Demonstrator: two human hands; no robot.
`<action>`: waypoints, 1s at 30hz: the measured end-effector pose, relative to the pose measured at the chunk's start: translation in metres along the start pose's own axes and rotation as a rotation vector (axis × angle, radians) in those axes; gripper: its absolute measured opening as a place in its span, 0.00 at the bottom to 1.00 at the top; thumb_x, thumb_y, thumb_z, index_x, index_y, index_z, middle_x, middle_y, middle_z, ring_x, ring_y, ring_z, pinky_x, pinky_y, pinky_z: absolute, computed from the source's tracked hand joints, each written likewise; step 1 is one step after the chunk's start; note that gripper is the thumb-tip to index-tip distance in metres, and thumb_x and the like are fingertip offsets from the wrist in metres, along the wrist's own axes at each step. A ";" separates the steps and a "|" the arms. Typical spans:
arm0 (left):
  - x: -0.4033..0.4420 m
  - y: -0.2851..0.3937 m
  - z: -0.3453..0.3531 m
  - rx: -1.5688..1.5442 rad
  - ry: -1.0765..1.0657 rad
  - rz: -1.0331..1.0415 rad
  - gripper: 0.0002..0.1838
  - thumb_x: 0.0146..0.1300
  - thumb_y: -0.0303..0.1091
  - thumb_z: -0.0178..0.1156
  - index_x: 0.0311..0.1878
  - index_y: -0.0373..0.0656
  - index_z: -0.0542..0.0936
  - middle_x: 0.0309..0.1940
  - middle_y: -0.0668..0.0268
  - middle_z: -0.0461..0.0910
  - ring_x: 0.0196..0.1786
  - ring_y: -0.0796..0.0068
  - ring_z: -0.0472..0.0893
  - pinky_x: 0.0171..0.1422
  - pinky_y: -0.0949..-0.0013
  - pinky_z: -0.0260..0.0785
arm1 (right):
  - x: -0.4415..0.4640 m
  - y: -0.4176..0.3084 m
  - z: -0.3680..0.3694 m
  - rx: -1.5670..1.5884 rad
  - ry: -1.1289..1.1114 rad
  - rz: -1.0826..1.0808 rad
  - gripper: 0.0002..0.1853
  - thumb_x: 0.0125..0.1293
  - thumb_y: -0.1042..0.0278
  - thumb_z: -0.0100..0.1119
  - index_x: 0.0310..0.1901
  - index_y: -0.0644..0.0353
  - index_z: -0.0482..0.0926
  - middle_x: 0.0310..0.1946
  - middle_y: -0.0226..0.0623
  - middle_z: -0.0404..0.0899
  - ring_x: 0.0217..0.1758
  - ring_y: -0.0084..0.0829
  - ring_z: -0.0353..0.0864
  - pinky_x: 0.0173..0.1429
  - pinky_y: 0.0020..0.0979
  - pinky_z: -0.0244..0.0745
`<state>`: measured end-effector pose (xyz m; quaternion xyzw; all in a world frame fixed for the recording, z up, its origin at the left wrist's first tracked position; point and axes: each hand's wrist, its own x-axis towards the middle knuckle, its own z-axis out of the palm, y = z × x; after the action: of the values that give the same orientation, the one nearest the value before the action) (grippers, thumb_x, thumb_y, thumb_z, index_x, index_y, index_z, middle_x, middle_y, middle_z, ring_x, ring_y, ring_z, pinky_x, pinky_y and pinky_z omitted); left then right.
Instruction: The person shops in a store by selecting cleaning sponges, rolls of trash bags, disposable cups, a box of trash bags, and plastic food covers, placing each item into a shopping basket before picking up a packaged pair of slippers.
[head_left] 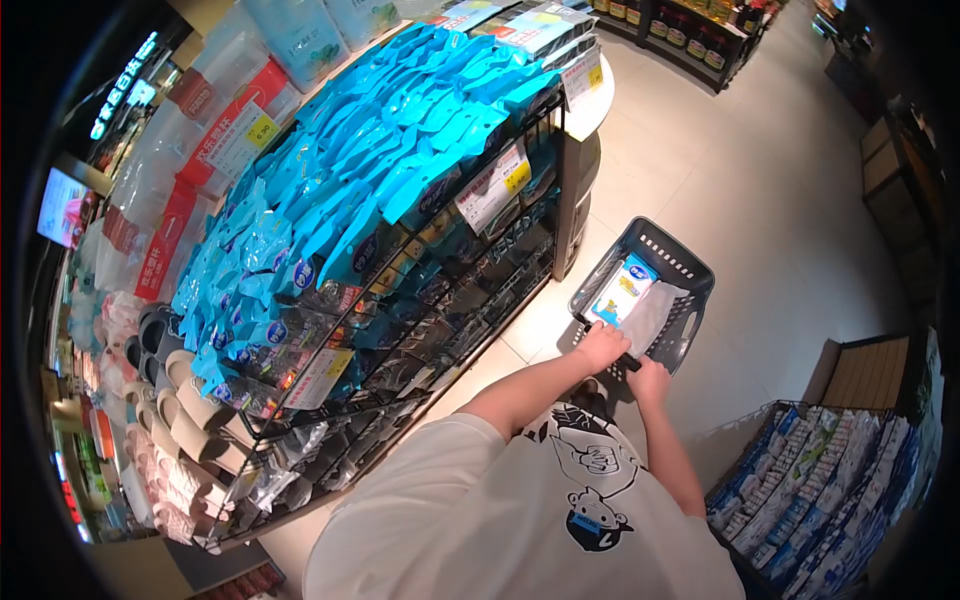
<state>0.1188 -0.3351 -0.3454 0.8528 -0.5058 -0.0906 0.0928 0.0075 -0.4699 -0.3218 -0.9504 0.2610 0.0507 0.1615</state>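
Note:
A dark grey plastic shopping basket [690, 262] with slotted sides is in front of me, above the tiled floor. My left hand [604, 346] is closed around its black handle [631, 361]. On the same bar, a little to the right and nearer to me, my right hand [649, 380] is closed too. Inside the basket lies a white packet [627, 290] with blue and yellow print. Beside it rests a plain whitish item [655, 312] whose kind I cannot make out.
To the left stands a wire rack [470, 262] heaped with bright blue packets [400, 130] and hung with price tags [495, 190]. Slippers [190, 400] hang at its far end. A wire bin [810, 490] of packaged goods is at lower right. Shelves with jars [690, 40] stand ahead.

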 end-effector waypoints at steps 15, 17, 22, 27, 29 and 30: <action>0.086 0.013 -0.028 -0.165 -0.005 -0.073 0.40 0.48 0.36 0.68 0.69 0.48 0.68 0.61 0.63 0.72 0.69 0.62 0.68 0.77 0.41 0.50 | 0.125 0.062 -0.054 -0.018 -0.006 -0.257 0.11 0.49 0.62 0.71 0.35 0.53 0.87 0.31 0.48 0.86 0.39 0.52 0.86 0.46 0.50 0.80; 0.074 0.014 -0.053 -0.232 0.018 -0.094 0.39 0.50 0.34 0.65 0.70 0.45 0.68 0.61 0.61 0.73 0.70 0.59 0.68 0.78 0.44 0.54 | 0.124 0.065 -0.058 -0.015 -0.053 -0.288 0.11 0.50 0.62 0.72 0.35 0.55 0.87 0.31 0.49 0.86 0.39 0.54 0.85 0.46 0.49 0.80; -0.019 0.003 -0.138 -0.727 0.309 -0.340 0.13 0.67 0.38 0.59 0.52 0.47 0.80 0.47 0.61 0.84 0.55 0.59 0.81 0.61 0.54 0.71 | 0.138 0.051 -0.075 0.067 -0.351 -0.334 0.23 0.50 0.61 0.75 0.49 0.54 0.82 0.40 0.46 0.85 0.48 0.49 0.83 0.55 0.45 0.77; -0.160 -0.033 -0.241 -0.297 1.035 -0.710 0.04 0.58 0.27 0.66 0.31 0.44 0.80 0.29 0.67 0.80 0.36 0.64 0.78 0.45 0.61 0.67 | 0.107 -0.121 -0.160 0.489 -0.148 -0.833 0.20 0.62 0.72 0.67 0.56 0.62 0.77 0.47 0.43 0.81 0.51 0.43 0.79 0.59 0.39 0.73; -0.203 -0.045 -0.273 -0.087 1.264 -0.791 0.05 0.56 0.27 0.66 0.29 0.45 0.78 0.26 0.68 0.76 0.33 0.65 0.75 0.39 0.62 0.62 | 0.086 -0.209 -0.199 0.568 -0.050 -1.045 0.12 0.63 0.73 0.66 0.48 0.62 0.81 0.42 0.40 0.83 0.48 0.42 0.79 0.56 0.39 0.71; -0.220 -0.049 -0.285 -0.022 1.337 -0.810 0.05 0.56 0.26 0.66 0.30 0.44 0.78 0.27 0.67 0.76 0.34 0.64 0.75 0.40 0.62 0.62 | 0.076 -0.248 -0.214 0.601 0.048 -1.186 0.11 0.62 0.74 0.66 0.46 0.61 0.81 0.41 0.39 0.83 0.47 0.42 0.79 0.54 0.39 0.70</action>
<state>0.1272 -0.0992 -0.0686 0.8436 0.0089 0.4106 0.3460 0.2024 -0.3761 -0.0644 -0.8473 -0.3000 -0.1429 0.4143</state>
